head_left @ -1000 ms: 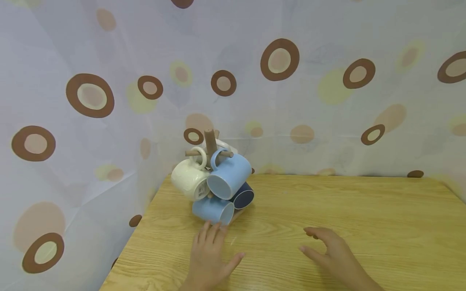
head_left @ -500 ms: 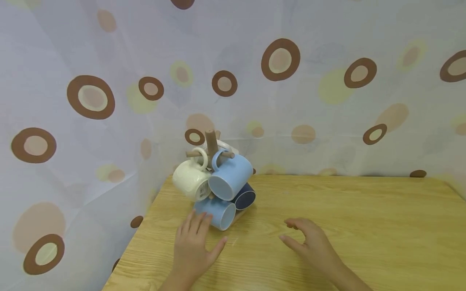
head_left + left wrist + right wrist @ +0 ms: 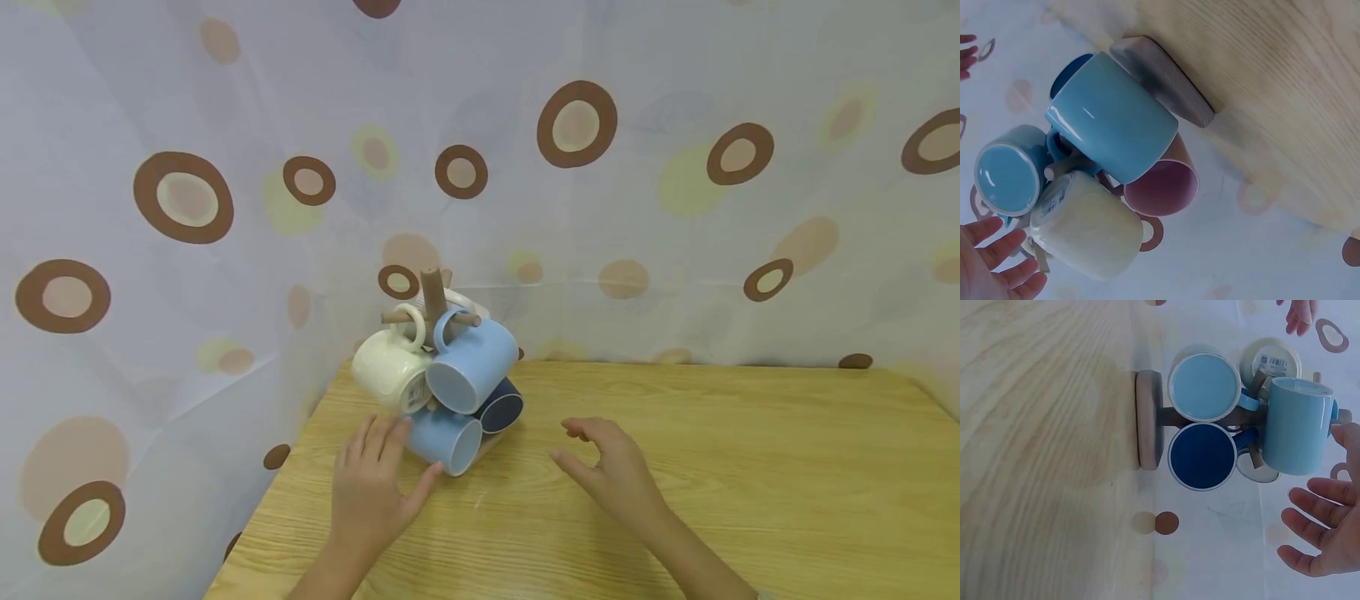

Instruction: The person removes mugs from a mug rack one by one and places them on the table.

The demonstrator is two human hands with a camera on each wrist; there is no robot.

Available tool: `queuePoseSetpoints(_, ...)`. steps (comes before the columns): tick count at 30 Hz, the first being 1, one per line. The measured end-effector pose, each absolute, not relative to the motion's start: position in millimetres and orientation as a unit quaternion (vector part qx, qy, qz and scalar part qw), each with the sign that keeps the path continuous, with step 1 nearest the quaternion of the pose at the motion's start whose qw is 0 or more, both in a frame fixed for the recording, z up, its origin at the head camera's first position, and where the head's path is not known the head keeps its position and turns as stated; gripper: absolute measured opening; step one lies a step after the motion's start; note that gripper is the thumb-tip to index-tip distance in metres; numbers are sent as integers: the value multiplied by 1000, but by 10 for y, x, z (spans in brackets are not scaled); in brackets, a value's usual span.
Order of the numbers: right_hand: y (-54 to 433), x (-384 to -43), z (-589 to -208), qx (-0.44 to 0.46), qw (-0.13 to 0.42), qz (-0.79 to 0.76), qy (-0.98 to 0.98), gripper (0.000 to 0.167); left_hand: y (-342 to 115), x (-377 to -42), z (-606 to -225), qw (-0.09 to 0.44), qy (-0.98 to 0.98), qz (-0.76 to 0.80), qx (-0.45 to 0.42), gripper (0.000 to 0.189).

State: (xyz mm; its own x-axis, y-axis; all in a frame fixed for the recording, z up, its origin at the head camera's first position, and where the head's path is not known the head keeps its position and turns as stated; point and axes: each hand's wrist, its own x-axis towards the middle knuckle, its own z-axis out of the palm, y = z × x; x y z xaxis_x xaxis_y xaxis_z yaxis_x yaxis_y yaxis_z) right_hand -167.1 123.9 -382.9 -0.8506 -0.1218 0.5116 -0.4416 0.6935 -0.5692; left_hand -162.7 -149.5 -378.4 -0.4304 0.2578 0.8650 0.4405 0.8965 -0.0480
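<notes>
Mug rack (image 3: 432,293) bearing mugs (image 3: 480,360) on the tabletop (image 3: 750,467); left hand (image 3: 367,492) at its front left, right hand (image 3: 618,479) to its right, both with fingers (image 3: 1304,526) released.

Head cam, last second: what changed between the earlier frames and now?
The left hand moved left and slightly forward, from in front of the lower light-blue mug towards its left side. The right hand moved left and forward, closer to the rack. Nothing was gripped or let go. The rack and its hanging mugs stayed put.
</notes>
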Motion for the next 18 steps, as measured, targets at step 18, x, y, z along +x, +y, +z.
queuePoseSetpoints(18, 954, -1946, -3584, 218, 350, 284, -865, 32, -1692, -1900, -3508, 513, -837, -64, -182, 65)
